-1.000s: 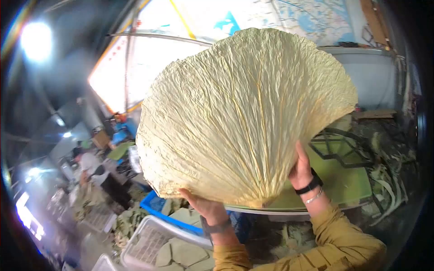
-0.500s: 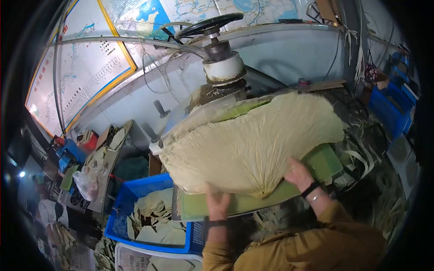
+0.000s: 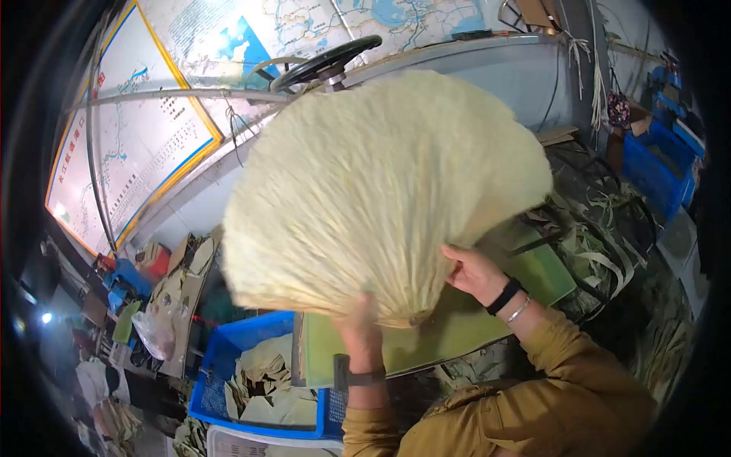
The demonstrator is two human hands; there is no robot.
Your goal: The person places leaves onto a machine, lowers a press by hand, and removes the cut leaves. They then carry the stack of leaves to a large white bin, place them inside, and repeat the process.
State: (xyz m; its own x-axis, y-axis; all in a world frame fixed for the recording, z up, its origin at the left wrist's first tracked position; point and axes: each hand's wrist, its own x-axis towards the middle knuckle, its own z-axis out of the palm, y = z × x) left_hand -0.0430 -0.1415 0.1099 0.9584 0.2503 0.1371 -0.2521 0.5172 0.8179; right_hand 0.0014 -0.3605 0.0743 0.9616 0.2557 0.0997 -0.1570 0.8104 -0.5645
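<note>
A large pale, pleated leaf shaped like a fan [image 3: 381, 183] is raised and tilted over a green board [image 3: 426, 343]. Its ribs meet at a small stub at the bottom. At the leaf's lower left edge, my left hand [image 3: 359, 324] is closed on it, slightly blurred. My right hand [image 3: 474, 273] pinches the lower right edge between thumb and fingers. Most of the machine behind is hidden by the leaf; its black handwheel [image 3: 327, 62] shows above.
A blue basket [image 3: 217, 365] with cut leaf pieces stands left of the board, and a white basket [image 3: 228, 442] below it. Leaf scraps [image 3: 601, 251] lie at the right, near a blue crate [image 3: 659, 171]. Maps [image 3: 129, 137] hang on the wall.
Both hands have lifted the leaf up off the board, and it now stands more upright. More of the green board shows, and the machine's white column is now covered.
</note>
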